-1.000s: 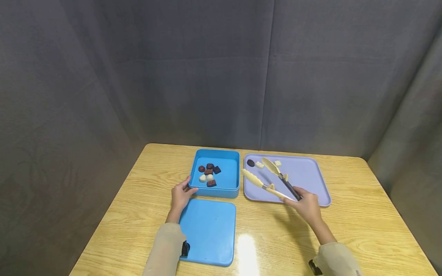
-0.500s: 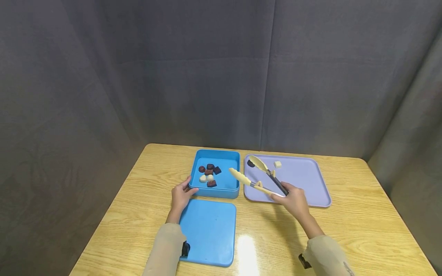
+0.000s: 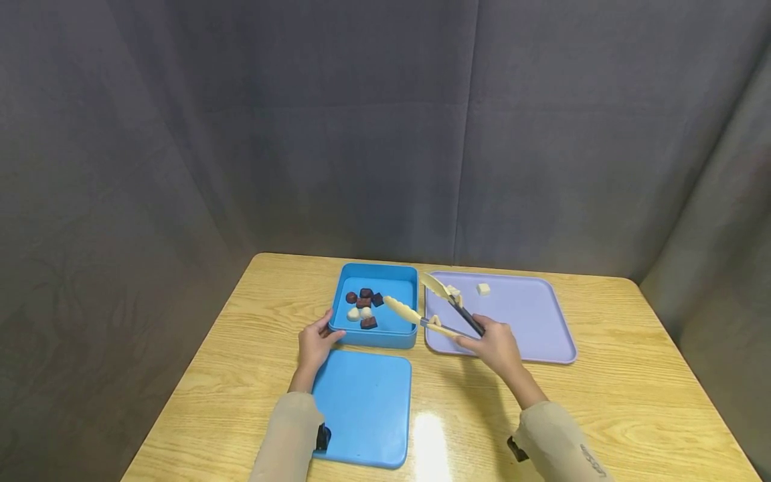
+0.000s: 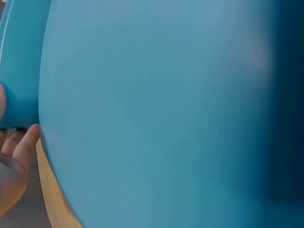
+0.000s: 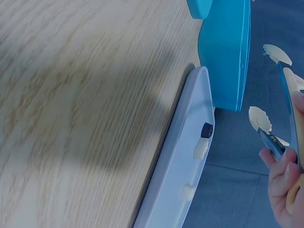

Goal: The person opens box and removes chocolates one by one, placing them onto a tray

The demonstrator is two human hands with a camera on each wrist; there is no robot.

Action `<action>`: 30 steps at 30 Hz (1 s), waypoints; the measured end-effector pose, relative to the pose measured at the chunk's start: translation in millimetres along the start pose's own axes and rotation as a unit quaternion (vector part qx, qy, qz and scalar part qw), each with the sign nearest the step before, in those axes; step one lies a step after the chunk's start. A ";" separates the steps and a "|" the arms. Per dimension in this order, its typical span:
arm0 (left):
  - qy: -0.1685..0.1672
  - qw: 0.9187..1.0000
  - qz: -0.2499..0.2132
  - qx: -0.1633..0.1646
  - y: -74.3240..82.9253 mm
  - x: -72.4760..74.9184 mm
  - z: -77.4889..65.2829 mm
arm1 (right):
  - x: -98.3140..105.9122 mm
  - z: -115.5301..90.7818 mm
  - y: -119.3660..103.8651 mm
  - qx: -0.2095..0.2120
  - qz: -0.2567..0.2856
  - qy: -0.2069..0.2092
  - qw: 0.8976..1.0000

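My left hand (image 3: 314, 343) holds the near left corner of a blue box (image 3: 379, 338), thumb on the front wall and fingers along the side. Inside that box lie several brown chocolates (image 3: 369, 323) and two white chocolates (image 3: 353, 314). With my right hand (image 3: 496, 345) I grip tongs (image 3: 464, 316) with cream tips and dark handles. Their tips are spread apart above the gap between box and tray, with nothing between them. On the lilac tray (image 3: 518, 325) are two white pieces (image 3: 483, 289); a dark chocolate (image 5: 206, 130) shows there in the right wrist view, hidden by the tongs in the head view.
A flat blue lid (image 3: 367, 408) lies on the wooden table (image 3: 626, 375) in front of the box, partly under my left forearm. Grey curtains (image 3: 361, 134) hang behind the table and at both sides.
My right hand has carried the spread tongs leftward, from above the tray toward the box. My left hand stays at the box corner. The chocolates have not moved.
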State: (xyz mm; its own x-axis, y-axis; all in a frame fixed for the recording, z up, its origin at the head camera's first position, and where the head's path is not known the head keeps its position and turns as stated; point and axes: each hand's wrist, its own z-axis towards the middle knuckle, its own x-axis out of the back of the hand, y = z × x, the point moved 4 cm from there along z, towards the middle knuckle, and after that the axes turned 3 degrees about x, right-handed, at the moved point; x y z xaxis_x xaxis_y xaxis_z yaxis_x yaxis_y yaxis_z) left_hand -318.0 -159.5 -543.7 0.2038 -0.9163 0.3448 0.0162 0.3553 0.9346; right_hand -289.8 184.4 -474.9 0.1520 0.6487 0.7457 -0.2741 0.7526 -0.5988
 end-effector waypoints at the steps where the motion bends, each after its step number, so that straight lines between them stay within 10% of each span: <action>1: 0.001 1.000 -0.002 -0.001 0.1 0.0 0.0 | -0.7 0.6 -0.9 -0.001 0.001 -0.001 1.000; 30: 0.001 1.000 0.008 -0.009 -0.2 0.0 -0.6 | -9.0 6.2 -8.9 -0.029 -0.009 -0.032 0.999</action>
State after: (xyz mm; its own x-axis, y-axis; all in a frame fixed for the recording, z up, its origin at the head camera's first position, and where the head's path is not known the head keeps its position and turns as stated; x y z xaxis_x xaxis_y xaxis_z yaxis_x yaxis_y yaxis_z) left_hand -317.5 -159.5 -544.0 0.2066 -0.9100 0.3595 0.0298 0.3731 0.9273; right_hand -294.6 171.1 -474.4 0.0954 0.6284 0.7720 -0.2168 0.7701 -0.6000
